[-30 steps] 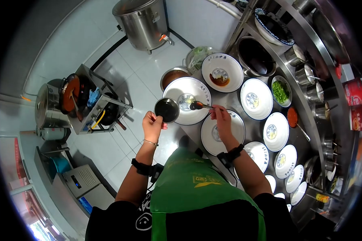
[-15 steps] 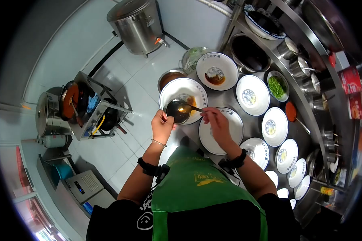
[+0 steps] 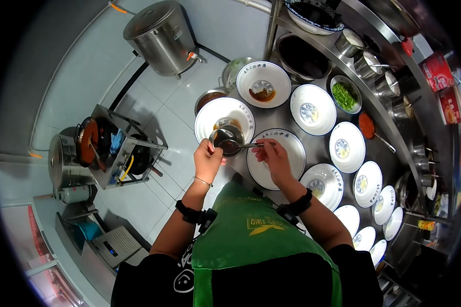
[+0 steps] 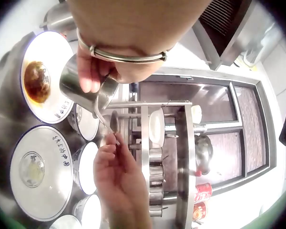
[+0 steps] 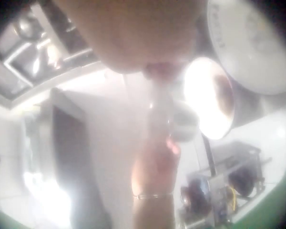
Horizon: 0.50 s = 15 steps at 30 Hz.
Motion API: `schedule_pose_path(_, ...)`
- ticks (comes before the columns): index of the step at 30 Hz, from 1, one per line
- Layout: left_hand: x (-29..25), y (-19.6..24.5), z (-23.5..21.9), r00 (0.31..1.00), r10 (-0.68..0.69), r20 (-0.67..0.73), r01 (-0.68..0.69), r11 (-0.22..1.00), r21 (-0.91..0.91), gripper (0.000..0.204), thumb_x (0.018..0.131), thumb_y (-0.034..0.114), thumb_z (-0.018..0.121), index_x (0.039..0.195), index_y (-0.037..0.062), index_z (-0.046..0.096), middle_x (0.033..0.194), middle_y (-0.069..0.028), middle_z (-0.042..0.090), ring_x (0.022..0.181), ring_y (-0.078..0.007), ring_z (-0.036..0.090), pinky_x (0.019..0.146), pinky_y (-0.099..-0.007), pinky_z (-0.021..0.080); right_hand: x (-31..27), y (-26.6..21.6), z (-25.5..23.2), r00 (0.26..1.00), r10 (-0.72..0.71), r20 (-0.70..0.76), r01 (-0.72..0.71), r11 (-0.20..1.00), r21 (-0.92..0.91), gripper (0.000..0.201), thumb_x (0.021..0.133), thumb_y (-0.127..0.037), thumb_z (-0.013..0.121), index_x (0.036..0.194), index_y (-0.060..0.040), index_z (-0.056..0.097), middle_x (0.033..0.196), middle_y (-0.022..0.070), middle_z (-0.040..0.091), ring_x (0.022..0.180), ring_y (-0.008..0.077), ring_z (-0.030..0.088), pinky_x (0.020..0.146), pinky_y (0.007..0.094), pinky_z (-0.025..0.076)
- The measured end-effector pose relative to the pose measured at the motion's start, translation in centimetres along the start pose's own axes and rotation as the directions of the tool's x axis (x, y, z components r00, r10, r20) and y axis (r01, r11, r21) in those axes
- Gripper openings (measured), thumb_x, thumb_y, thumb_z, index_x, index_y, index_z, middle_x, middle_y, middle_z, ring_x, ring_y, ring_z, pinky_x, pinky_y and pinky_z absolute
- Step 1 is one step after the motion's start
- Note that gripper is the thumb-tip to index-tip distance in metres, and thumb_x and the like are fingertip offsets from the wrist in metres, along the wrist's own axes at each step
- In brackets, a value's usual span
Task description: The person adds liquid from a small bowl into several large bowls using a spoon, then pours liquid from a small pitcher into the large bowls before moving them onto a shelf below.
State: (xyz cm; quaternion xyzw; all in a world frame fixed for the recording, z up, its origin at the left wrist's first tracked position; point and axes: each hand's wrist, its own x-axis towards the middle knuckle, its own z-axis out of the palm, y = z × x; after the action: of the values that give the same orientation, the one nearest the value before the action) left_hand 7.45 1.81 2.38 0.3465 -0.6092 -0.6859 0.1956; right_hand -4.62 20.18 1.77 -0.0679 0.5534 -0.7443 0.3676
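Observation:
My left hand (image 3: 208, 161) grips a small metal cup (image 4: 72, 87) of dark liquid by its edge, over the near rim of a white bowl (image 3: 206, 122) with brown sauce (image 4: 37, 82) at its bottom. My right hand (image 3: 275, 162) pinches the handle of a metal spoon (image 3: 249, 145), whose head is down in the cup. Under the right hand stands another white bowl (image 3: 256, 171) with blue lettering on its rim. Behind, a third bowl (image 3: 246, 77) holds a dark red-brown sauce (image 3: 263, 93). The right wrist view is hazy.
Several white bowls (image 3: 347, 148) stand along the steel counter to the right. Near them are chopped greens (image 3: 344, 95), a red sauce ladle (image 3: 366, 125) and a large pot of dark liquid (image 3: 303, 56). Shelves with metal pots (image 3: 368, 65) border the counter. A wok stand (image 3: 107, 169) is at left.
The spoon has gone from over the front bowl into the cup, and brown sauce now shows in that bowl. The cup has come in over the bowl's near rim.

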Motion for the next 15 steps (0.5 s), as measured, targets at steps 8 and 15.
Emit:
schedule_pose_path(8, 0.4, -0.4, 0.8, 1.0, 0.002, 0.023, -0.002, 1.0, -0.002, 0.021, 0.085, -0.003, 0.056, 0.077, 0.0045, 0.038, 0.064, -0.0066, 0.055, 0.053, -0.0154, 0.064, 0.043, -0.0271, 0.053, -1.3, -1.0, -2.9, 0.999, -0.006, -0.051, 0.009, 0.998, 0.064, 0.027, 0.104, -0.022, 0.045, 0.115, -0.0021, 0.059, 0.094, 0.01, 0.068, 0.076, 0.0112, 0.059, 0.072, 0.0248, 0.05)
schedule_pose_path(15, 0.9, -0.7, 1.7, 1.0, 0.024, 0.018, -0.025, 1.0, 0.018, 0.021, 0.085, -0.004, 0.056, 0.075, 0.006, 0.04, 0.065, -0.0041, 0.05, 0.05, -0.018, 0.062, 0.043, -0.0287, 0.053, -4.0, -0.9, -8.0, 0.984, -0.032, -0.173, 0.052, 0.992, 0.113, 0.027, 0.104, -0.022, 0.045, 0.115, -0.0021, 0.059, 0.094, 0.0095, 0.068, 0.075, 0.0107, 0.059, 0.072, 0.0243, 0.05)
